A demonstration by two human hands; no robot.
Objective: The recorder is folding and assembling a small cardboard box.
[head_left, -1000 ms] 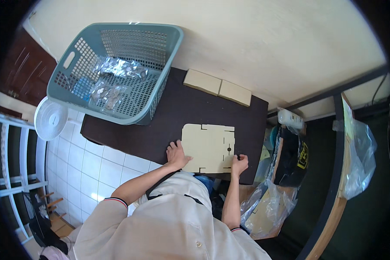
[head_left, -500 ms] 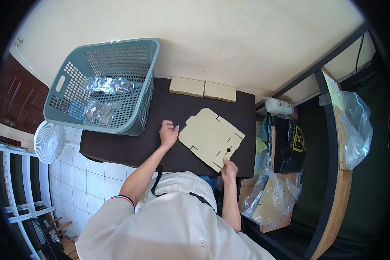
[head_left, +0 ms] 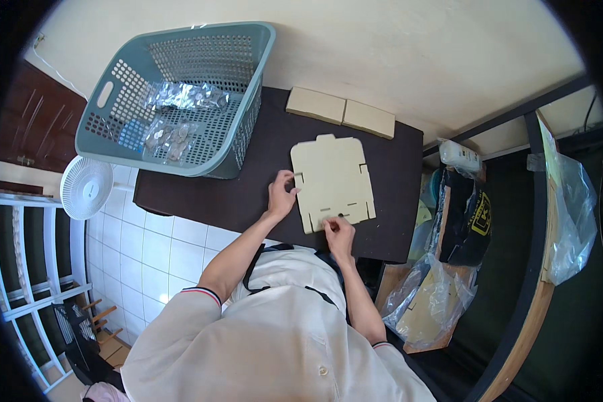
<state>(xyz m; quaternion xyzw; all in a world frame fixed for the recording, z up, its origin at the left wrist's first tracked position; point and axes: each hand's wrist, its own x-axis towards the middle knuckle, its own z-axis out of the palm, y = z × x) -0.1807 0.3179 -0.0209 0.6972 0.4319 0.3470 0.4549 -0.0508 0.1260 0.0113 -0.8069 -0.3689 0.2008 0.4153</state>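
A flat tan cardboard box blank [head_left: 331,171] with slots and a small tab lies on the dark brown table [head_left: 261,151]. My left hand [head_left: 283,195] is at its left edge, with thumb and fingers apart and nothing held between them. At the near edge, the bent fingers of my right hand [head_left: 340,236] close on the cardboard beside a dark hole, which they partly cover. Two folded cardboard boxes [head_left: 316,105] sit end to end at the table's back edge.
A blue-green perforated basket [head_left: 248,110] holding clear bags of small parts stands on the table's left. Beyond that side is a white fan [head_left: 87,187]. To the right, a dark metal-framed shelf [head_left: 532,174] bears plastic bags; a bag [head_left: 425,305] with cardboard sits below the table.
The box blank has turned from slanted to nearly square with me. My right hand has shifted along its near edge from the corner, and my left hand has come to its left side.
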